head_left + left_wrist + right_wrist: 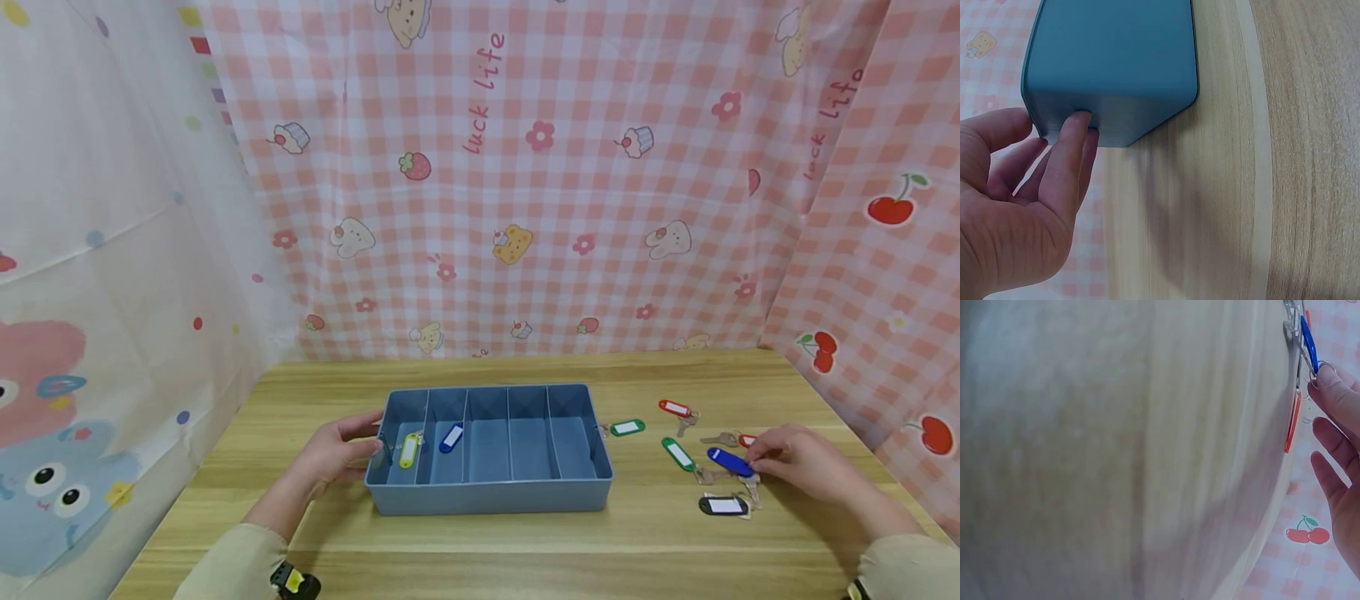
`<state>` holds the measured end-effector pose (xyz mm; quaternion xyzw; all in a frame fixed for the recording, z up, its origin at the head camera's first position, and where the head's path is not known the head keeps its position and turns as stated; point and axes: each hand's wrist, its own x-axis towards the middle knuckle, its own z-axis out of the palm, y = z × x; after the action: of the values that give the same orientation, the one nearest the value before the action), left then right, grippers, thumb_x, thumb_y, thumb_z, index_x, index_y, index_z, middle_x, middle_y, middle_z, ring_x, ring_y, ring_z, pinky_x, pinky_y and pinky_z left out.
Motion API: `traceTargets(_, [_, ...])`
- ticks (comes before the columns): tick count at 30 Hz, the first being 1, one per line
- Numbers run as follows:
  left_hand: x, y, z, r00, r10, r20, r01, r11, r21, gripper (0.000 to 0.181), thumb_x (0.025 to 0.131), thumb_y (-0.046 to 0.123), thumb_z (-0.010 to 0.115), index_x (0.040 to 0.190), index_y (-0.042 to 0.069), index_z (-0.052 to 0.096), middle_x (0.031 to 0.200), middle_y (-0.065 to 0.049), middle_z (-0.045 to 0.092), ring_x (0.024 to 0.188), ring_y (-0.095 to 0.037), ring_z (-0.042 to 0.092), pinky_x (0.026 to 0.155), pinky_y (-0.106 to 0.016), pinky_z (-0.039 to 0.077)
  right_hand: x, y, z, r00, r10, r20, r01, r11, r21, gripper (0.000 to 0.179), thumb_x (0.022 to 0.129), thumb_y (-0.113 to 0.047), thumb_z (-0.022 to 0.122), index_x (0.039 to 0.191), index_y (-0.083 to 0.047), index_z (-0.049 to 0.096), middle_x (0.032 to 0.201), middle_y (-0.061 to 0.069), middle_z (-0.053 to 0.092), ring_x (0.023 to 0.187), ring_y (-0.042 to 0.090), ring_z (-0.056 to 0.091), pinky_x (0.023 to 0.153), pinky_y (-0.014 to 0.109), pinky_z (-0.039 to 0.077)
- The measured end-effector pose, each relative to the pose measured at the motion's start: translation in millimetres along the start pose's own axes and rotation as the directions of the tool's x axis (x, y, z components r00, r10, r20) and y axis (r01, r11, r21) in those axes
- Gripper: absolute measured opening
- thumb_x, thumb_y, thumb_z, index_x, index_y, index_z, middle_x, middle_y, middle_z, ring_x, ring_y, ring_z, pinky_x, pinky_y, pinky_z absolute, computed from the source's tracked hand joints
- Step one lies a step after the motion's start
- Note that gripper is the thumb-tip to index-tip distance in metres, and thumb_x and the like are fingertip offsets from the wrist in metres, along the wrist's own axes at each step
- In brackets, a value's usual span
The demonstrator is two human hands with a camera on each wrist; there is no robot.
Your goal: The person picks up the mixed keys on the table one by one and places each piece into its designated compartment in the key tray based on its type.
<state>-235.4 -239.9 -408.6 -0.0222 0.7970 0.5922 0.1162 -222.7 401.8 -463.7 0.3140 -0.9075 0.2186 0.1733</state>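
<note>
My left hand (pixel 337 450) rests its fingertips against the left end of a blue-grey compartment box (pixel 491 497), at a small slot in the wall (pixel 1085 115). My right hand (pixel 798 458) pinches the ring of a blue key tag (pixel 729 461) between thumb and fingers; its key (pixel 752 490) hangs below. In the right wrist view the ring (pixel 1321 374) shows at the fingertips. Inside the box, a yellow key tag (pixel 408 450) lies in the leftmost compartment and another blue tag (pixel 452 437) in the second one.
Around the right hand lie a red tag (pixel 675 408), a green tag (pixel 678 454), a black tag (pixel 723 506) and a partly covered red tag (pixel 746 440), with keys. Another green tag (pixel 627 427) sits right beside the box. Checked cloth (pixel 525 250) hangs behind the wooden table (pixel 517 554).
</note>
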Motion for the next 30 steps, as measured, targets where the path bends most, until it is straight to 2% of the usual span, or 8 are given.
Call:
traceTargets(6, [-0.4,-0.2,0.2,1.0,-0.002,-0.003,0.002,1.0,-0.009,0.057,0.094,-0.001,0.062,0.148,0.0,0.043,0.141,-0.031,0.045,0.111,-0.036,0.06,0.083,-0.05,0.055,1.2,-8.5,-4.6,0.989,0.149,-0.015,-0.15,0.989,-0.018,0.029,0.074,0.002,0.082,0.076,-0.024,0.07,0.076,-0.022,0.062,0.075,-0.004,0.052,0.065,0.02,0.043])
traceTargets(10, [-0.6,-0.5,0.3,1.0,-0.002,-0.006,0.002,1.0,-0.012,0.057,0.095,-0.001,0.061,0.148,0.0,0.043,0.141,-0.031,0.045,0.111,-0.035,0.06,0.083,-0.05,0.055,3.5,-11.7,-7.8,0.976,0.216,-0.025,-0.217,0.975,-0.039,0.026,0.078,-0.001,0.081,0.078,-0.025,0.071,0.077,-0.023,0.061,0.076,-0.004,0.051,0.066,0.024,0.045])
traceTargets(16, [-0.9,0.2,0.6,1.0,-0.001,-0.006,0.001,1.0,-0.007,0.056,0.095,-0.001,0.061,0.148,0.0,0.043,0.141,-0.031,0.045,0.111,-0.036,0.06,0.083,-0.05,0.056,7.6,-16.8,-8.6,0.951,0.31,-0.021,-0.309,0.951,0.012,0.013,0.084,-0.005,0.078,0.082,-0.017,0.074,0.079,-0.017,0.063,0.075,-0.003,0.052,0.066,0.023,0.047])
traceTargets(30, [0.1,-0.9,-0.4,1.0,-0.006,-0.006,0.006,1.0,-0.01,0.057,0.095,0.0,0.062,0.149,0.001,0.043,0.142,-0.031,0.044,0.112,-0.035,0.06,0.083,-0.05,0.056,18.7,-28.0,-7.4,0.941,0.33,-0.07,-0.328,0.944,0.039,0.005,0.086,-0.01,0.078,0.084,-0.014,0.075,0.081,-0.013,0.065,0.077,-0.002,0.052,0.067,0.026,0.046])
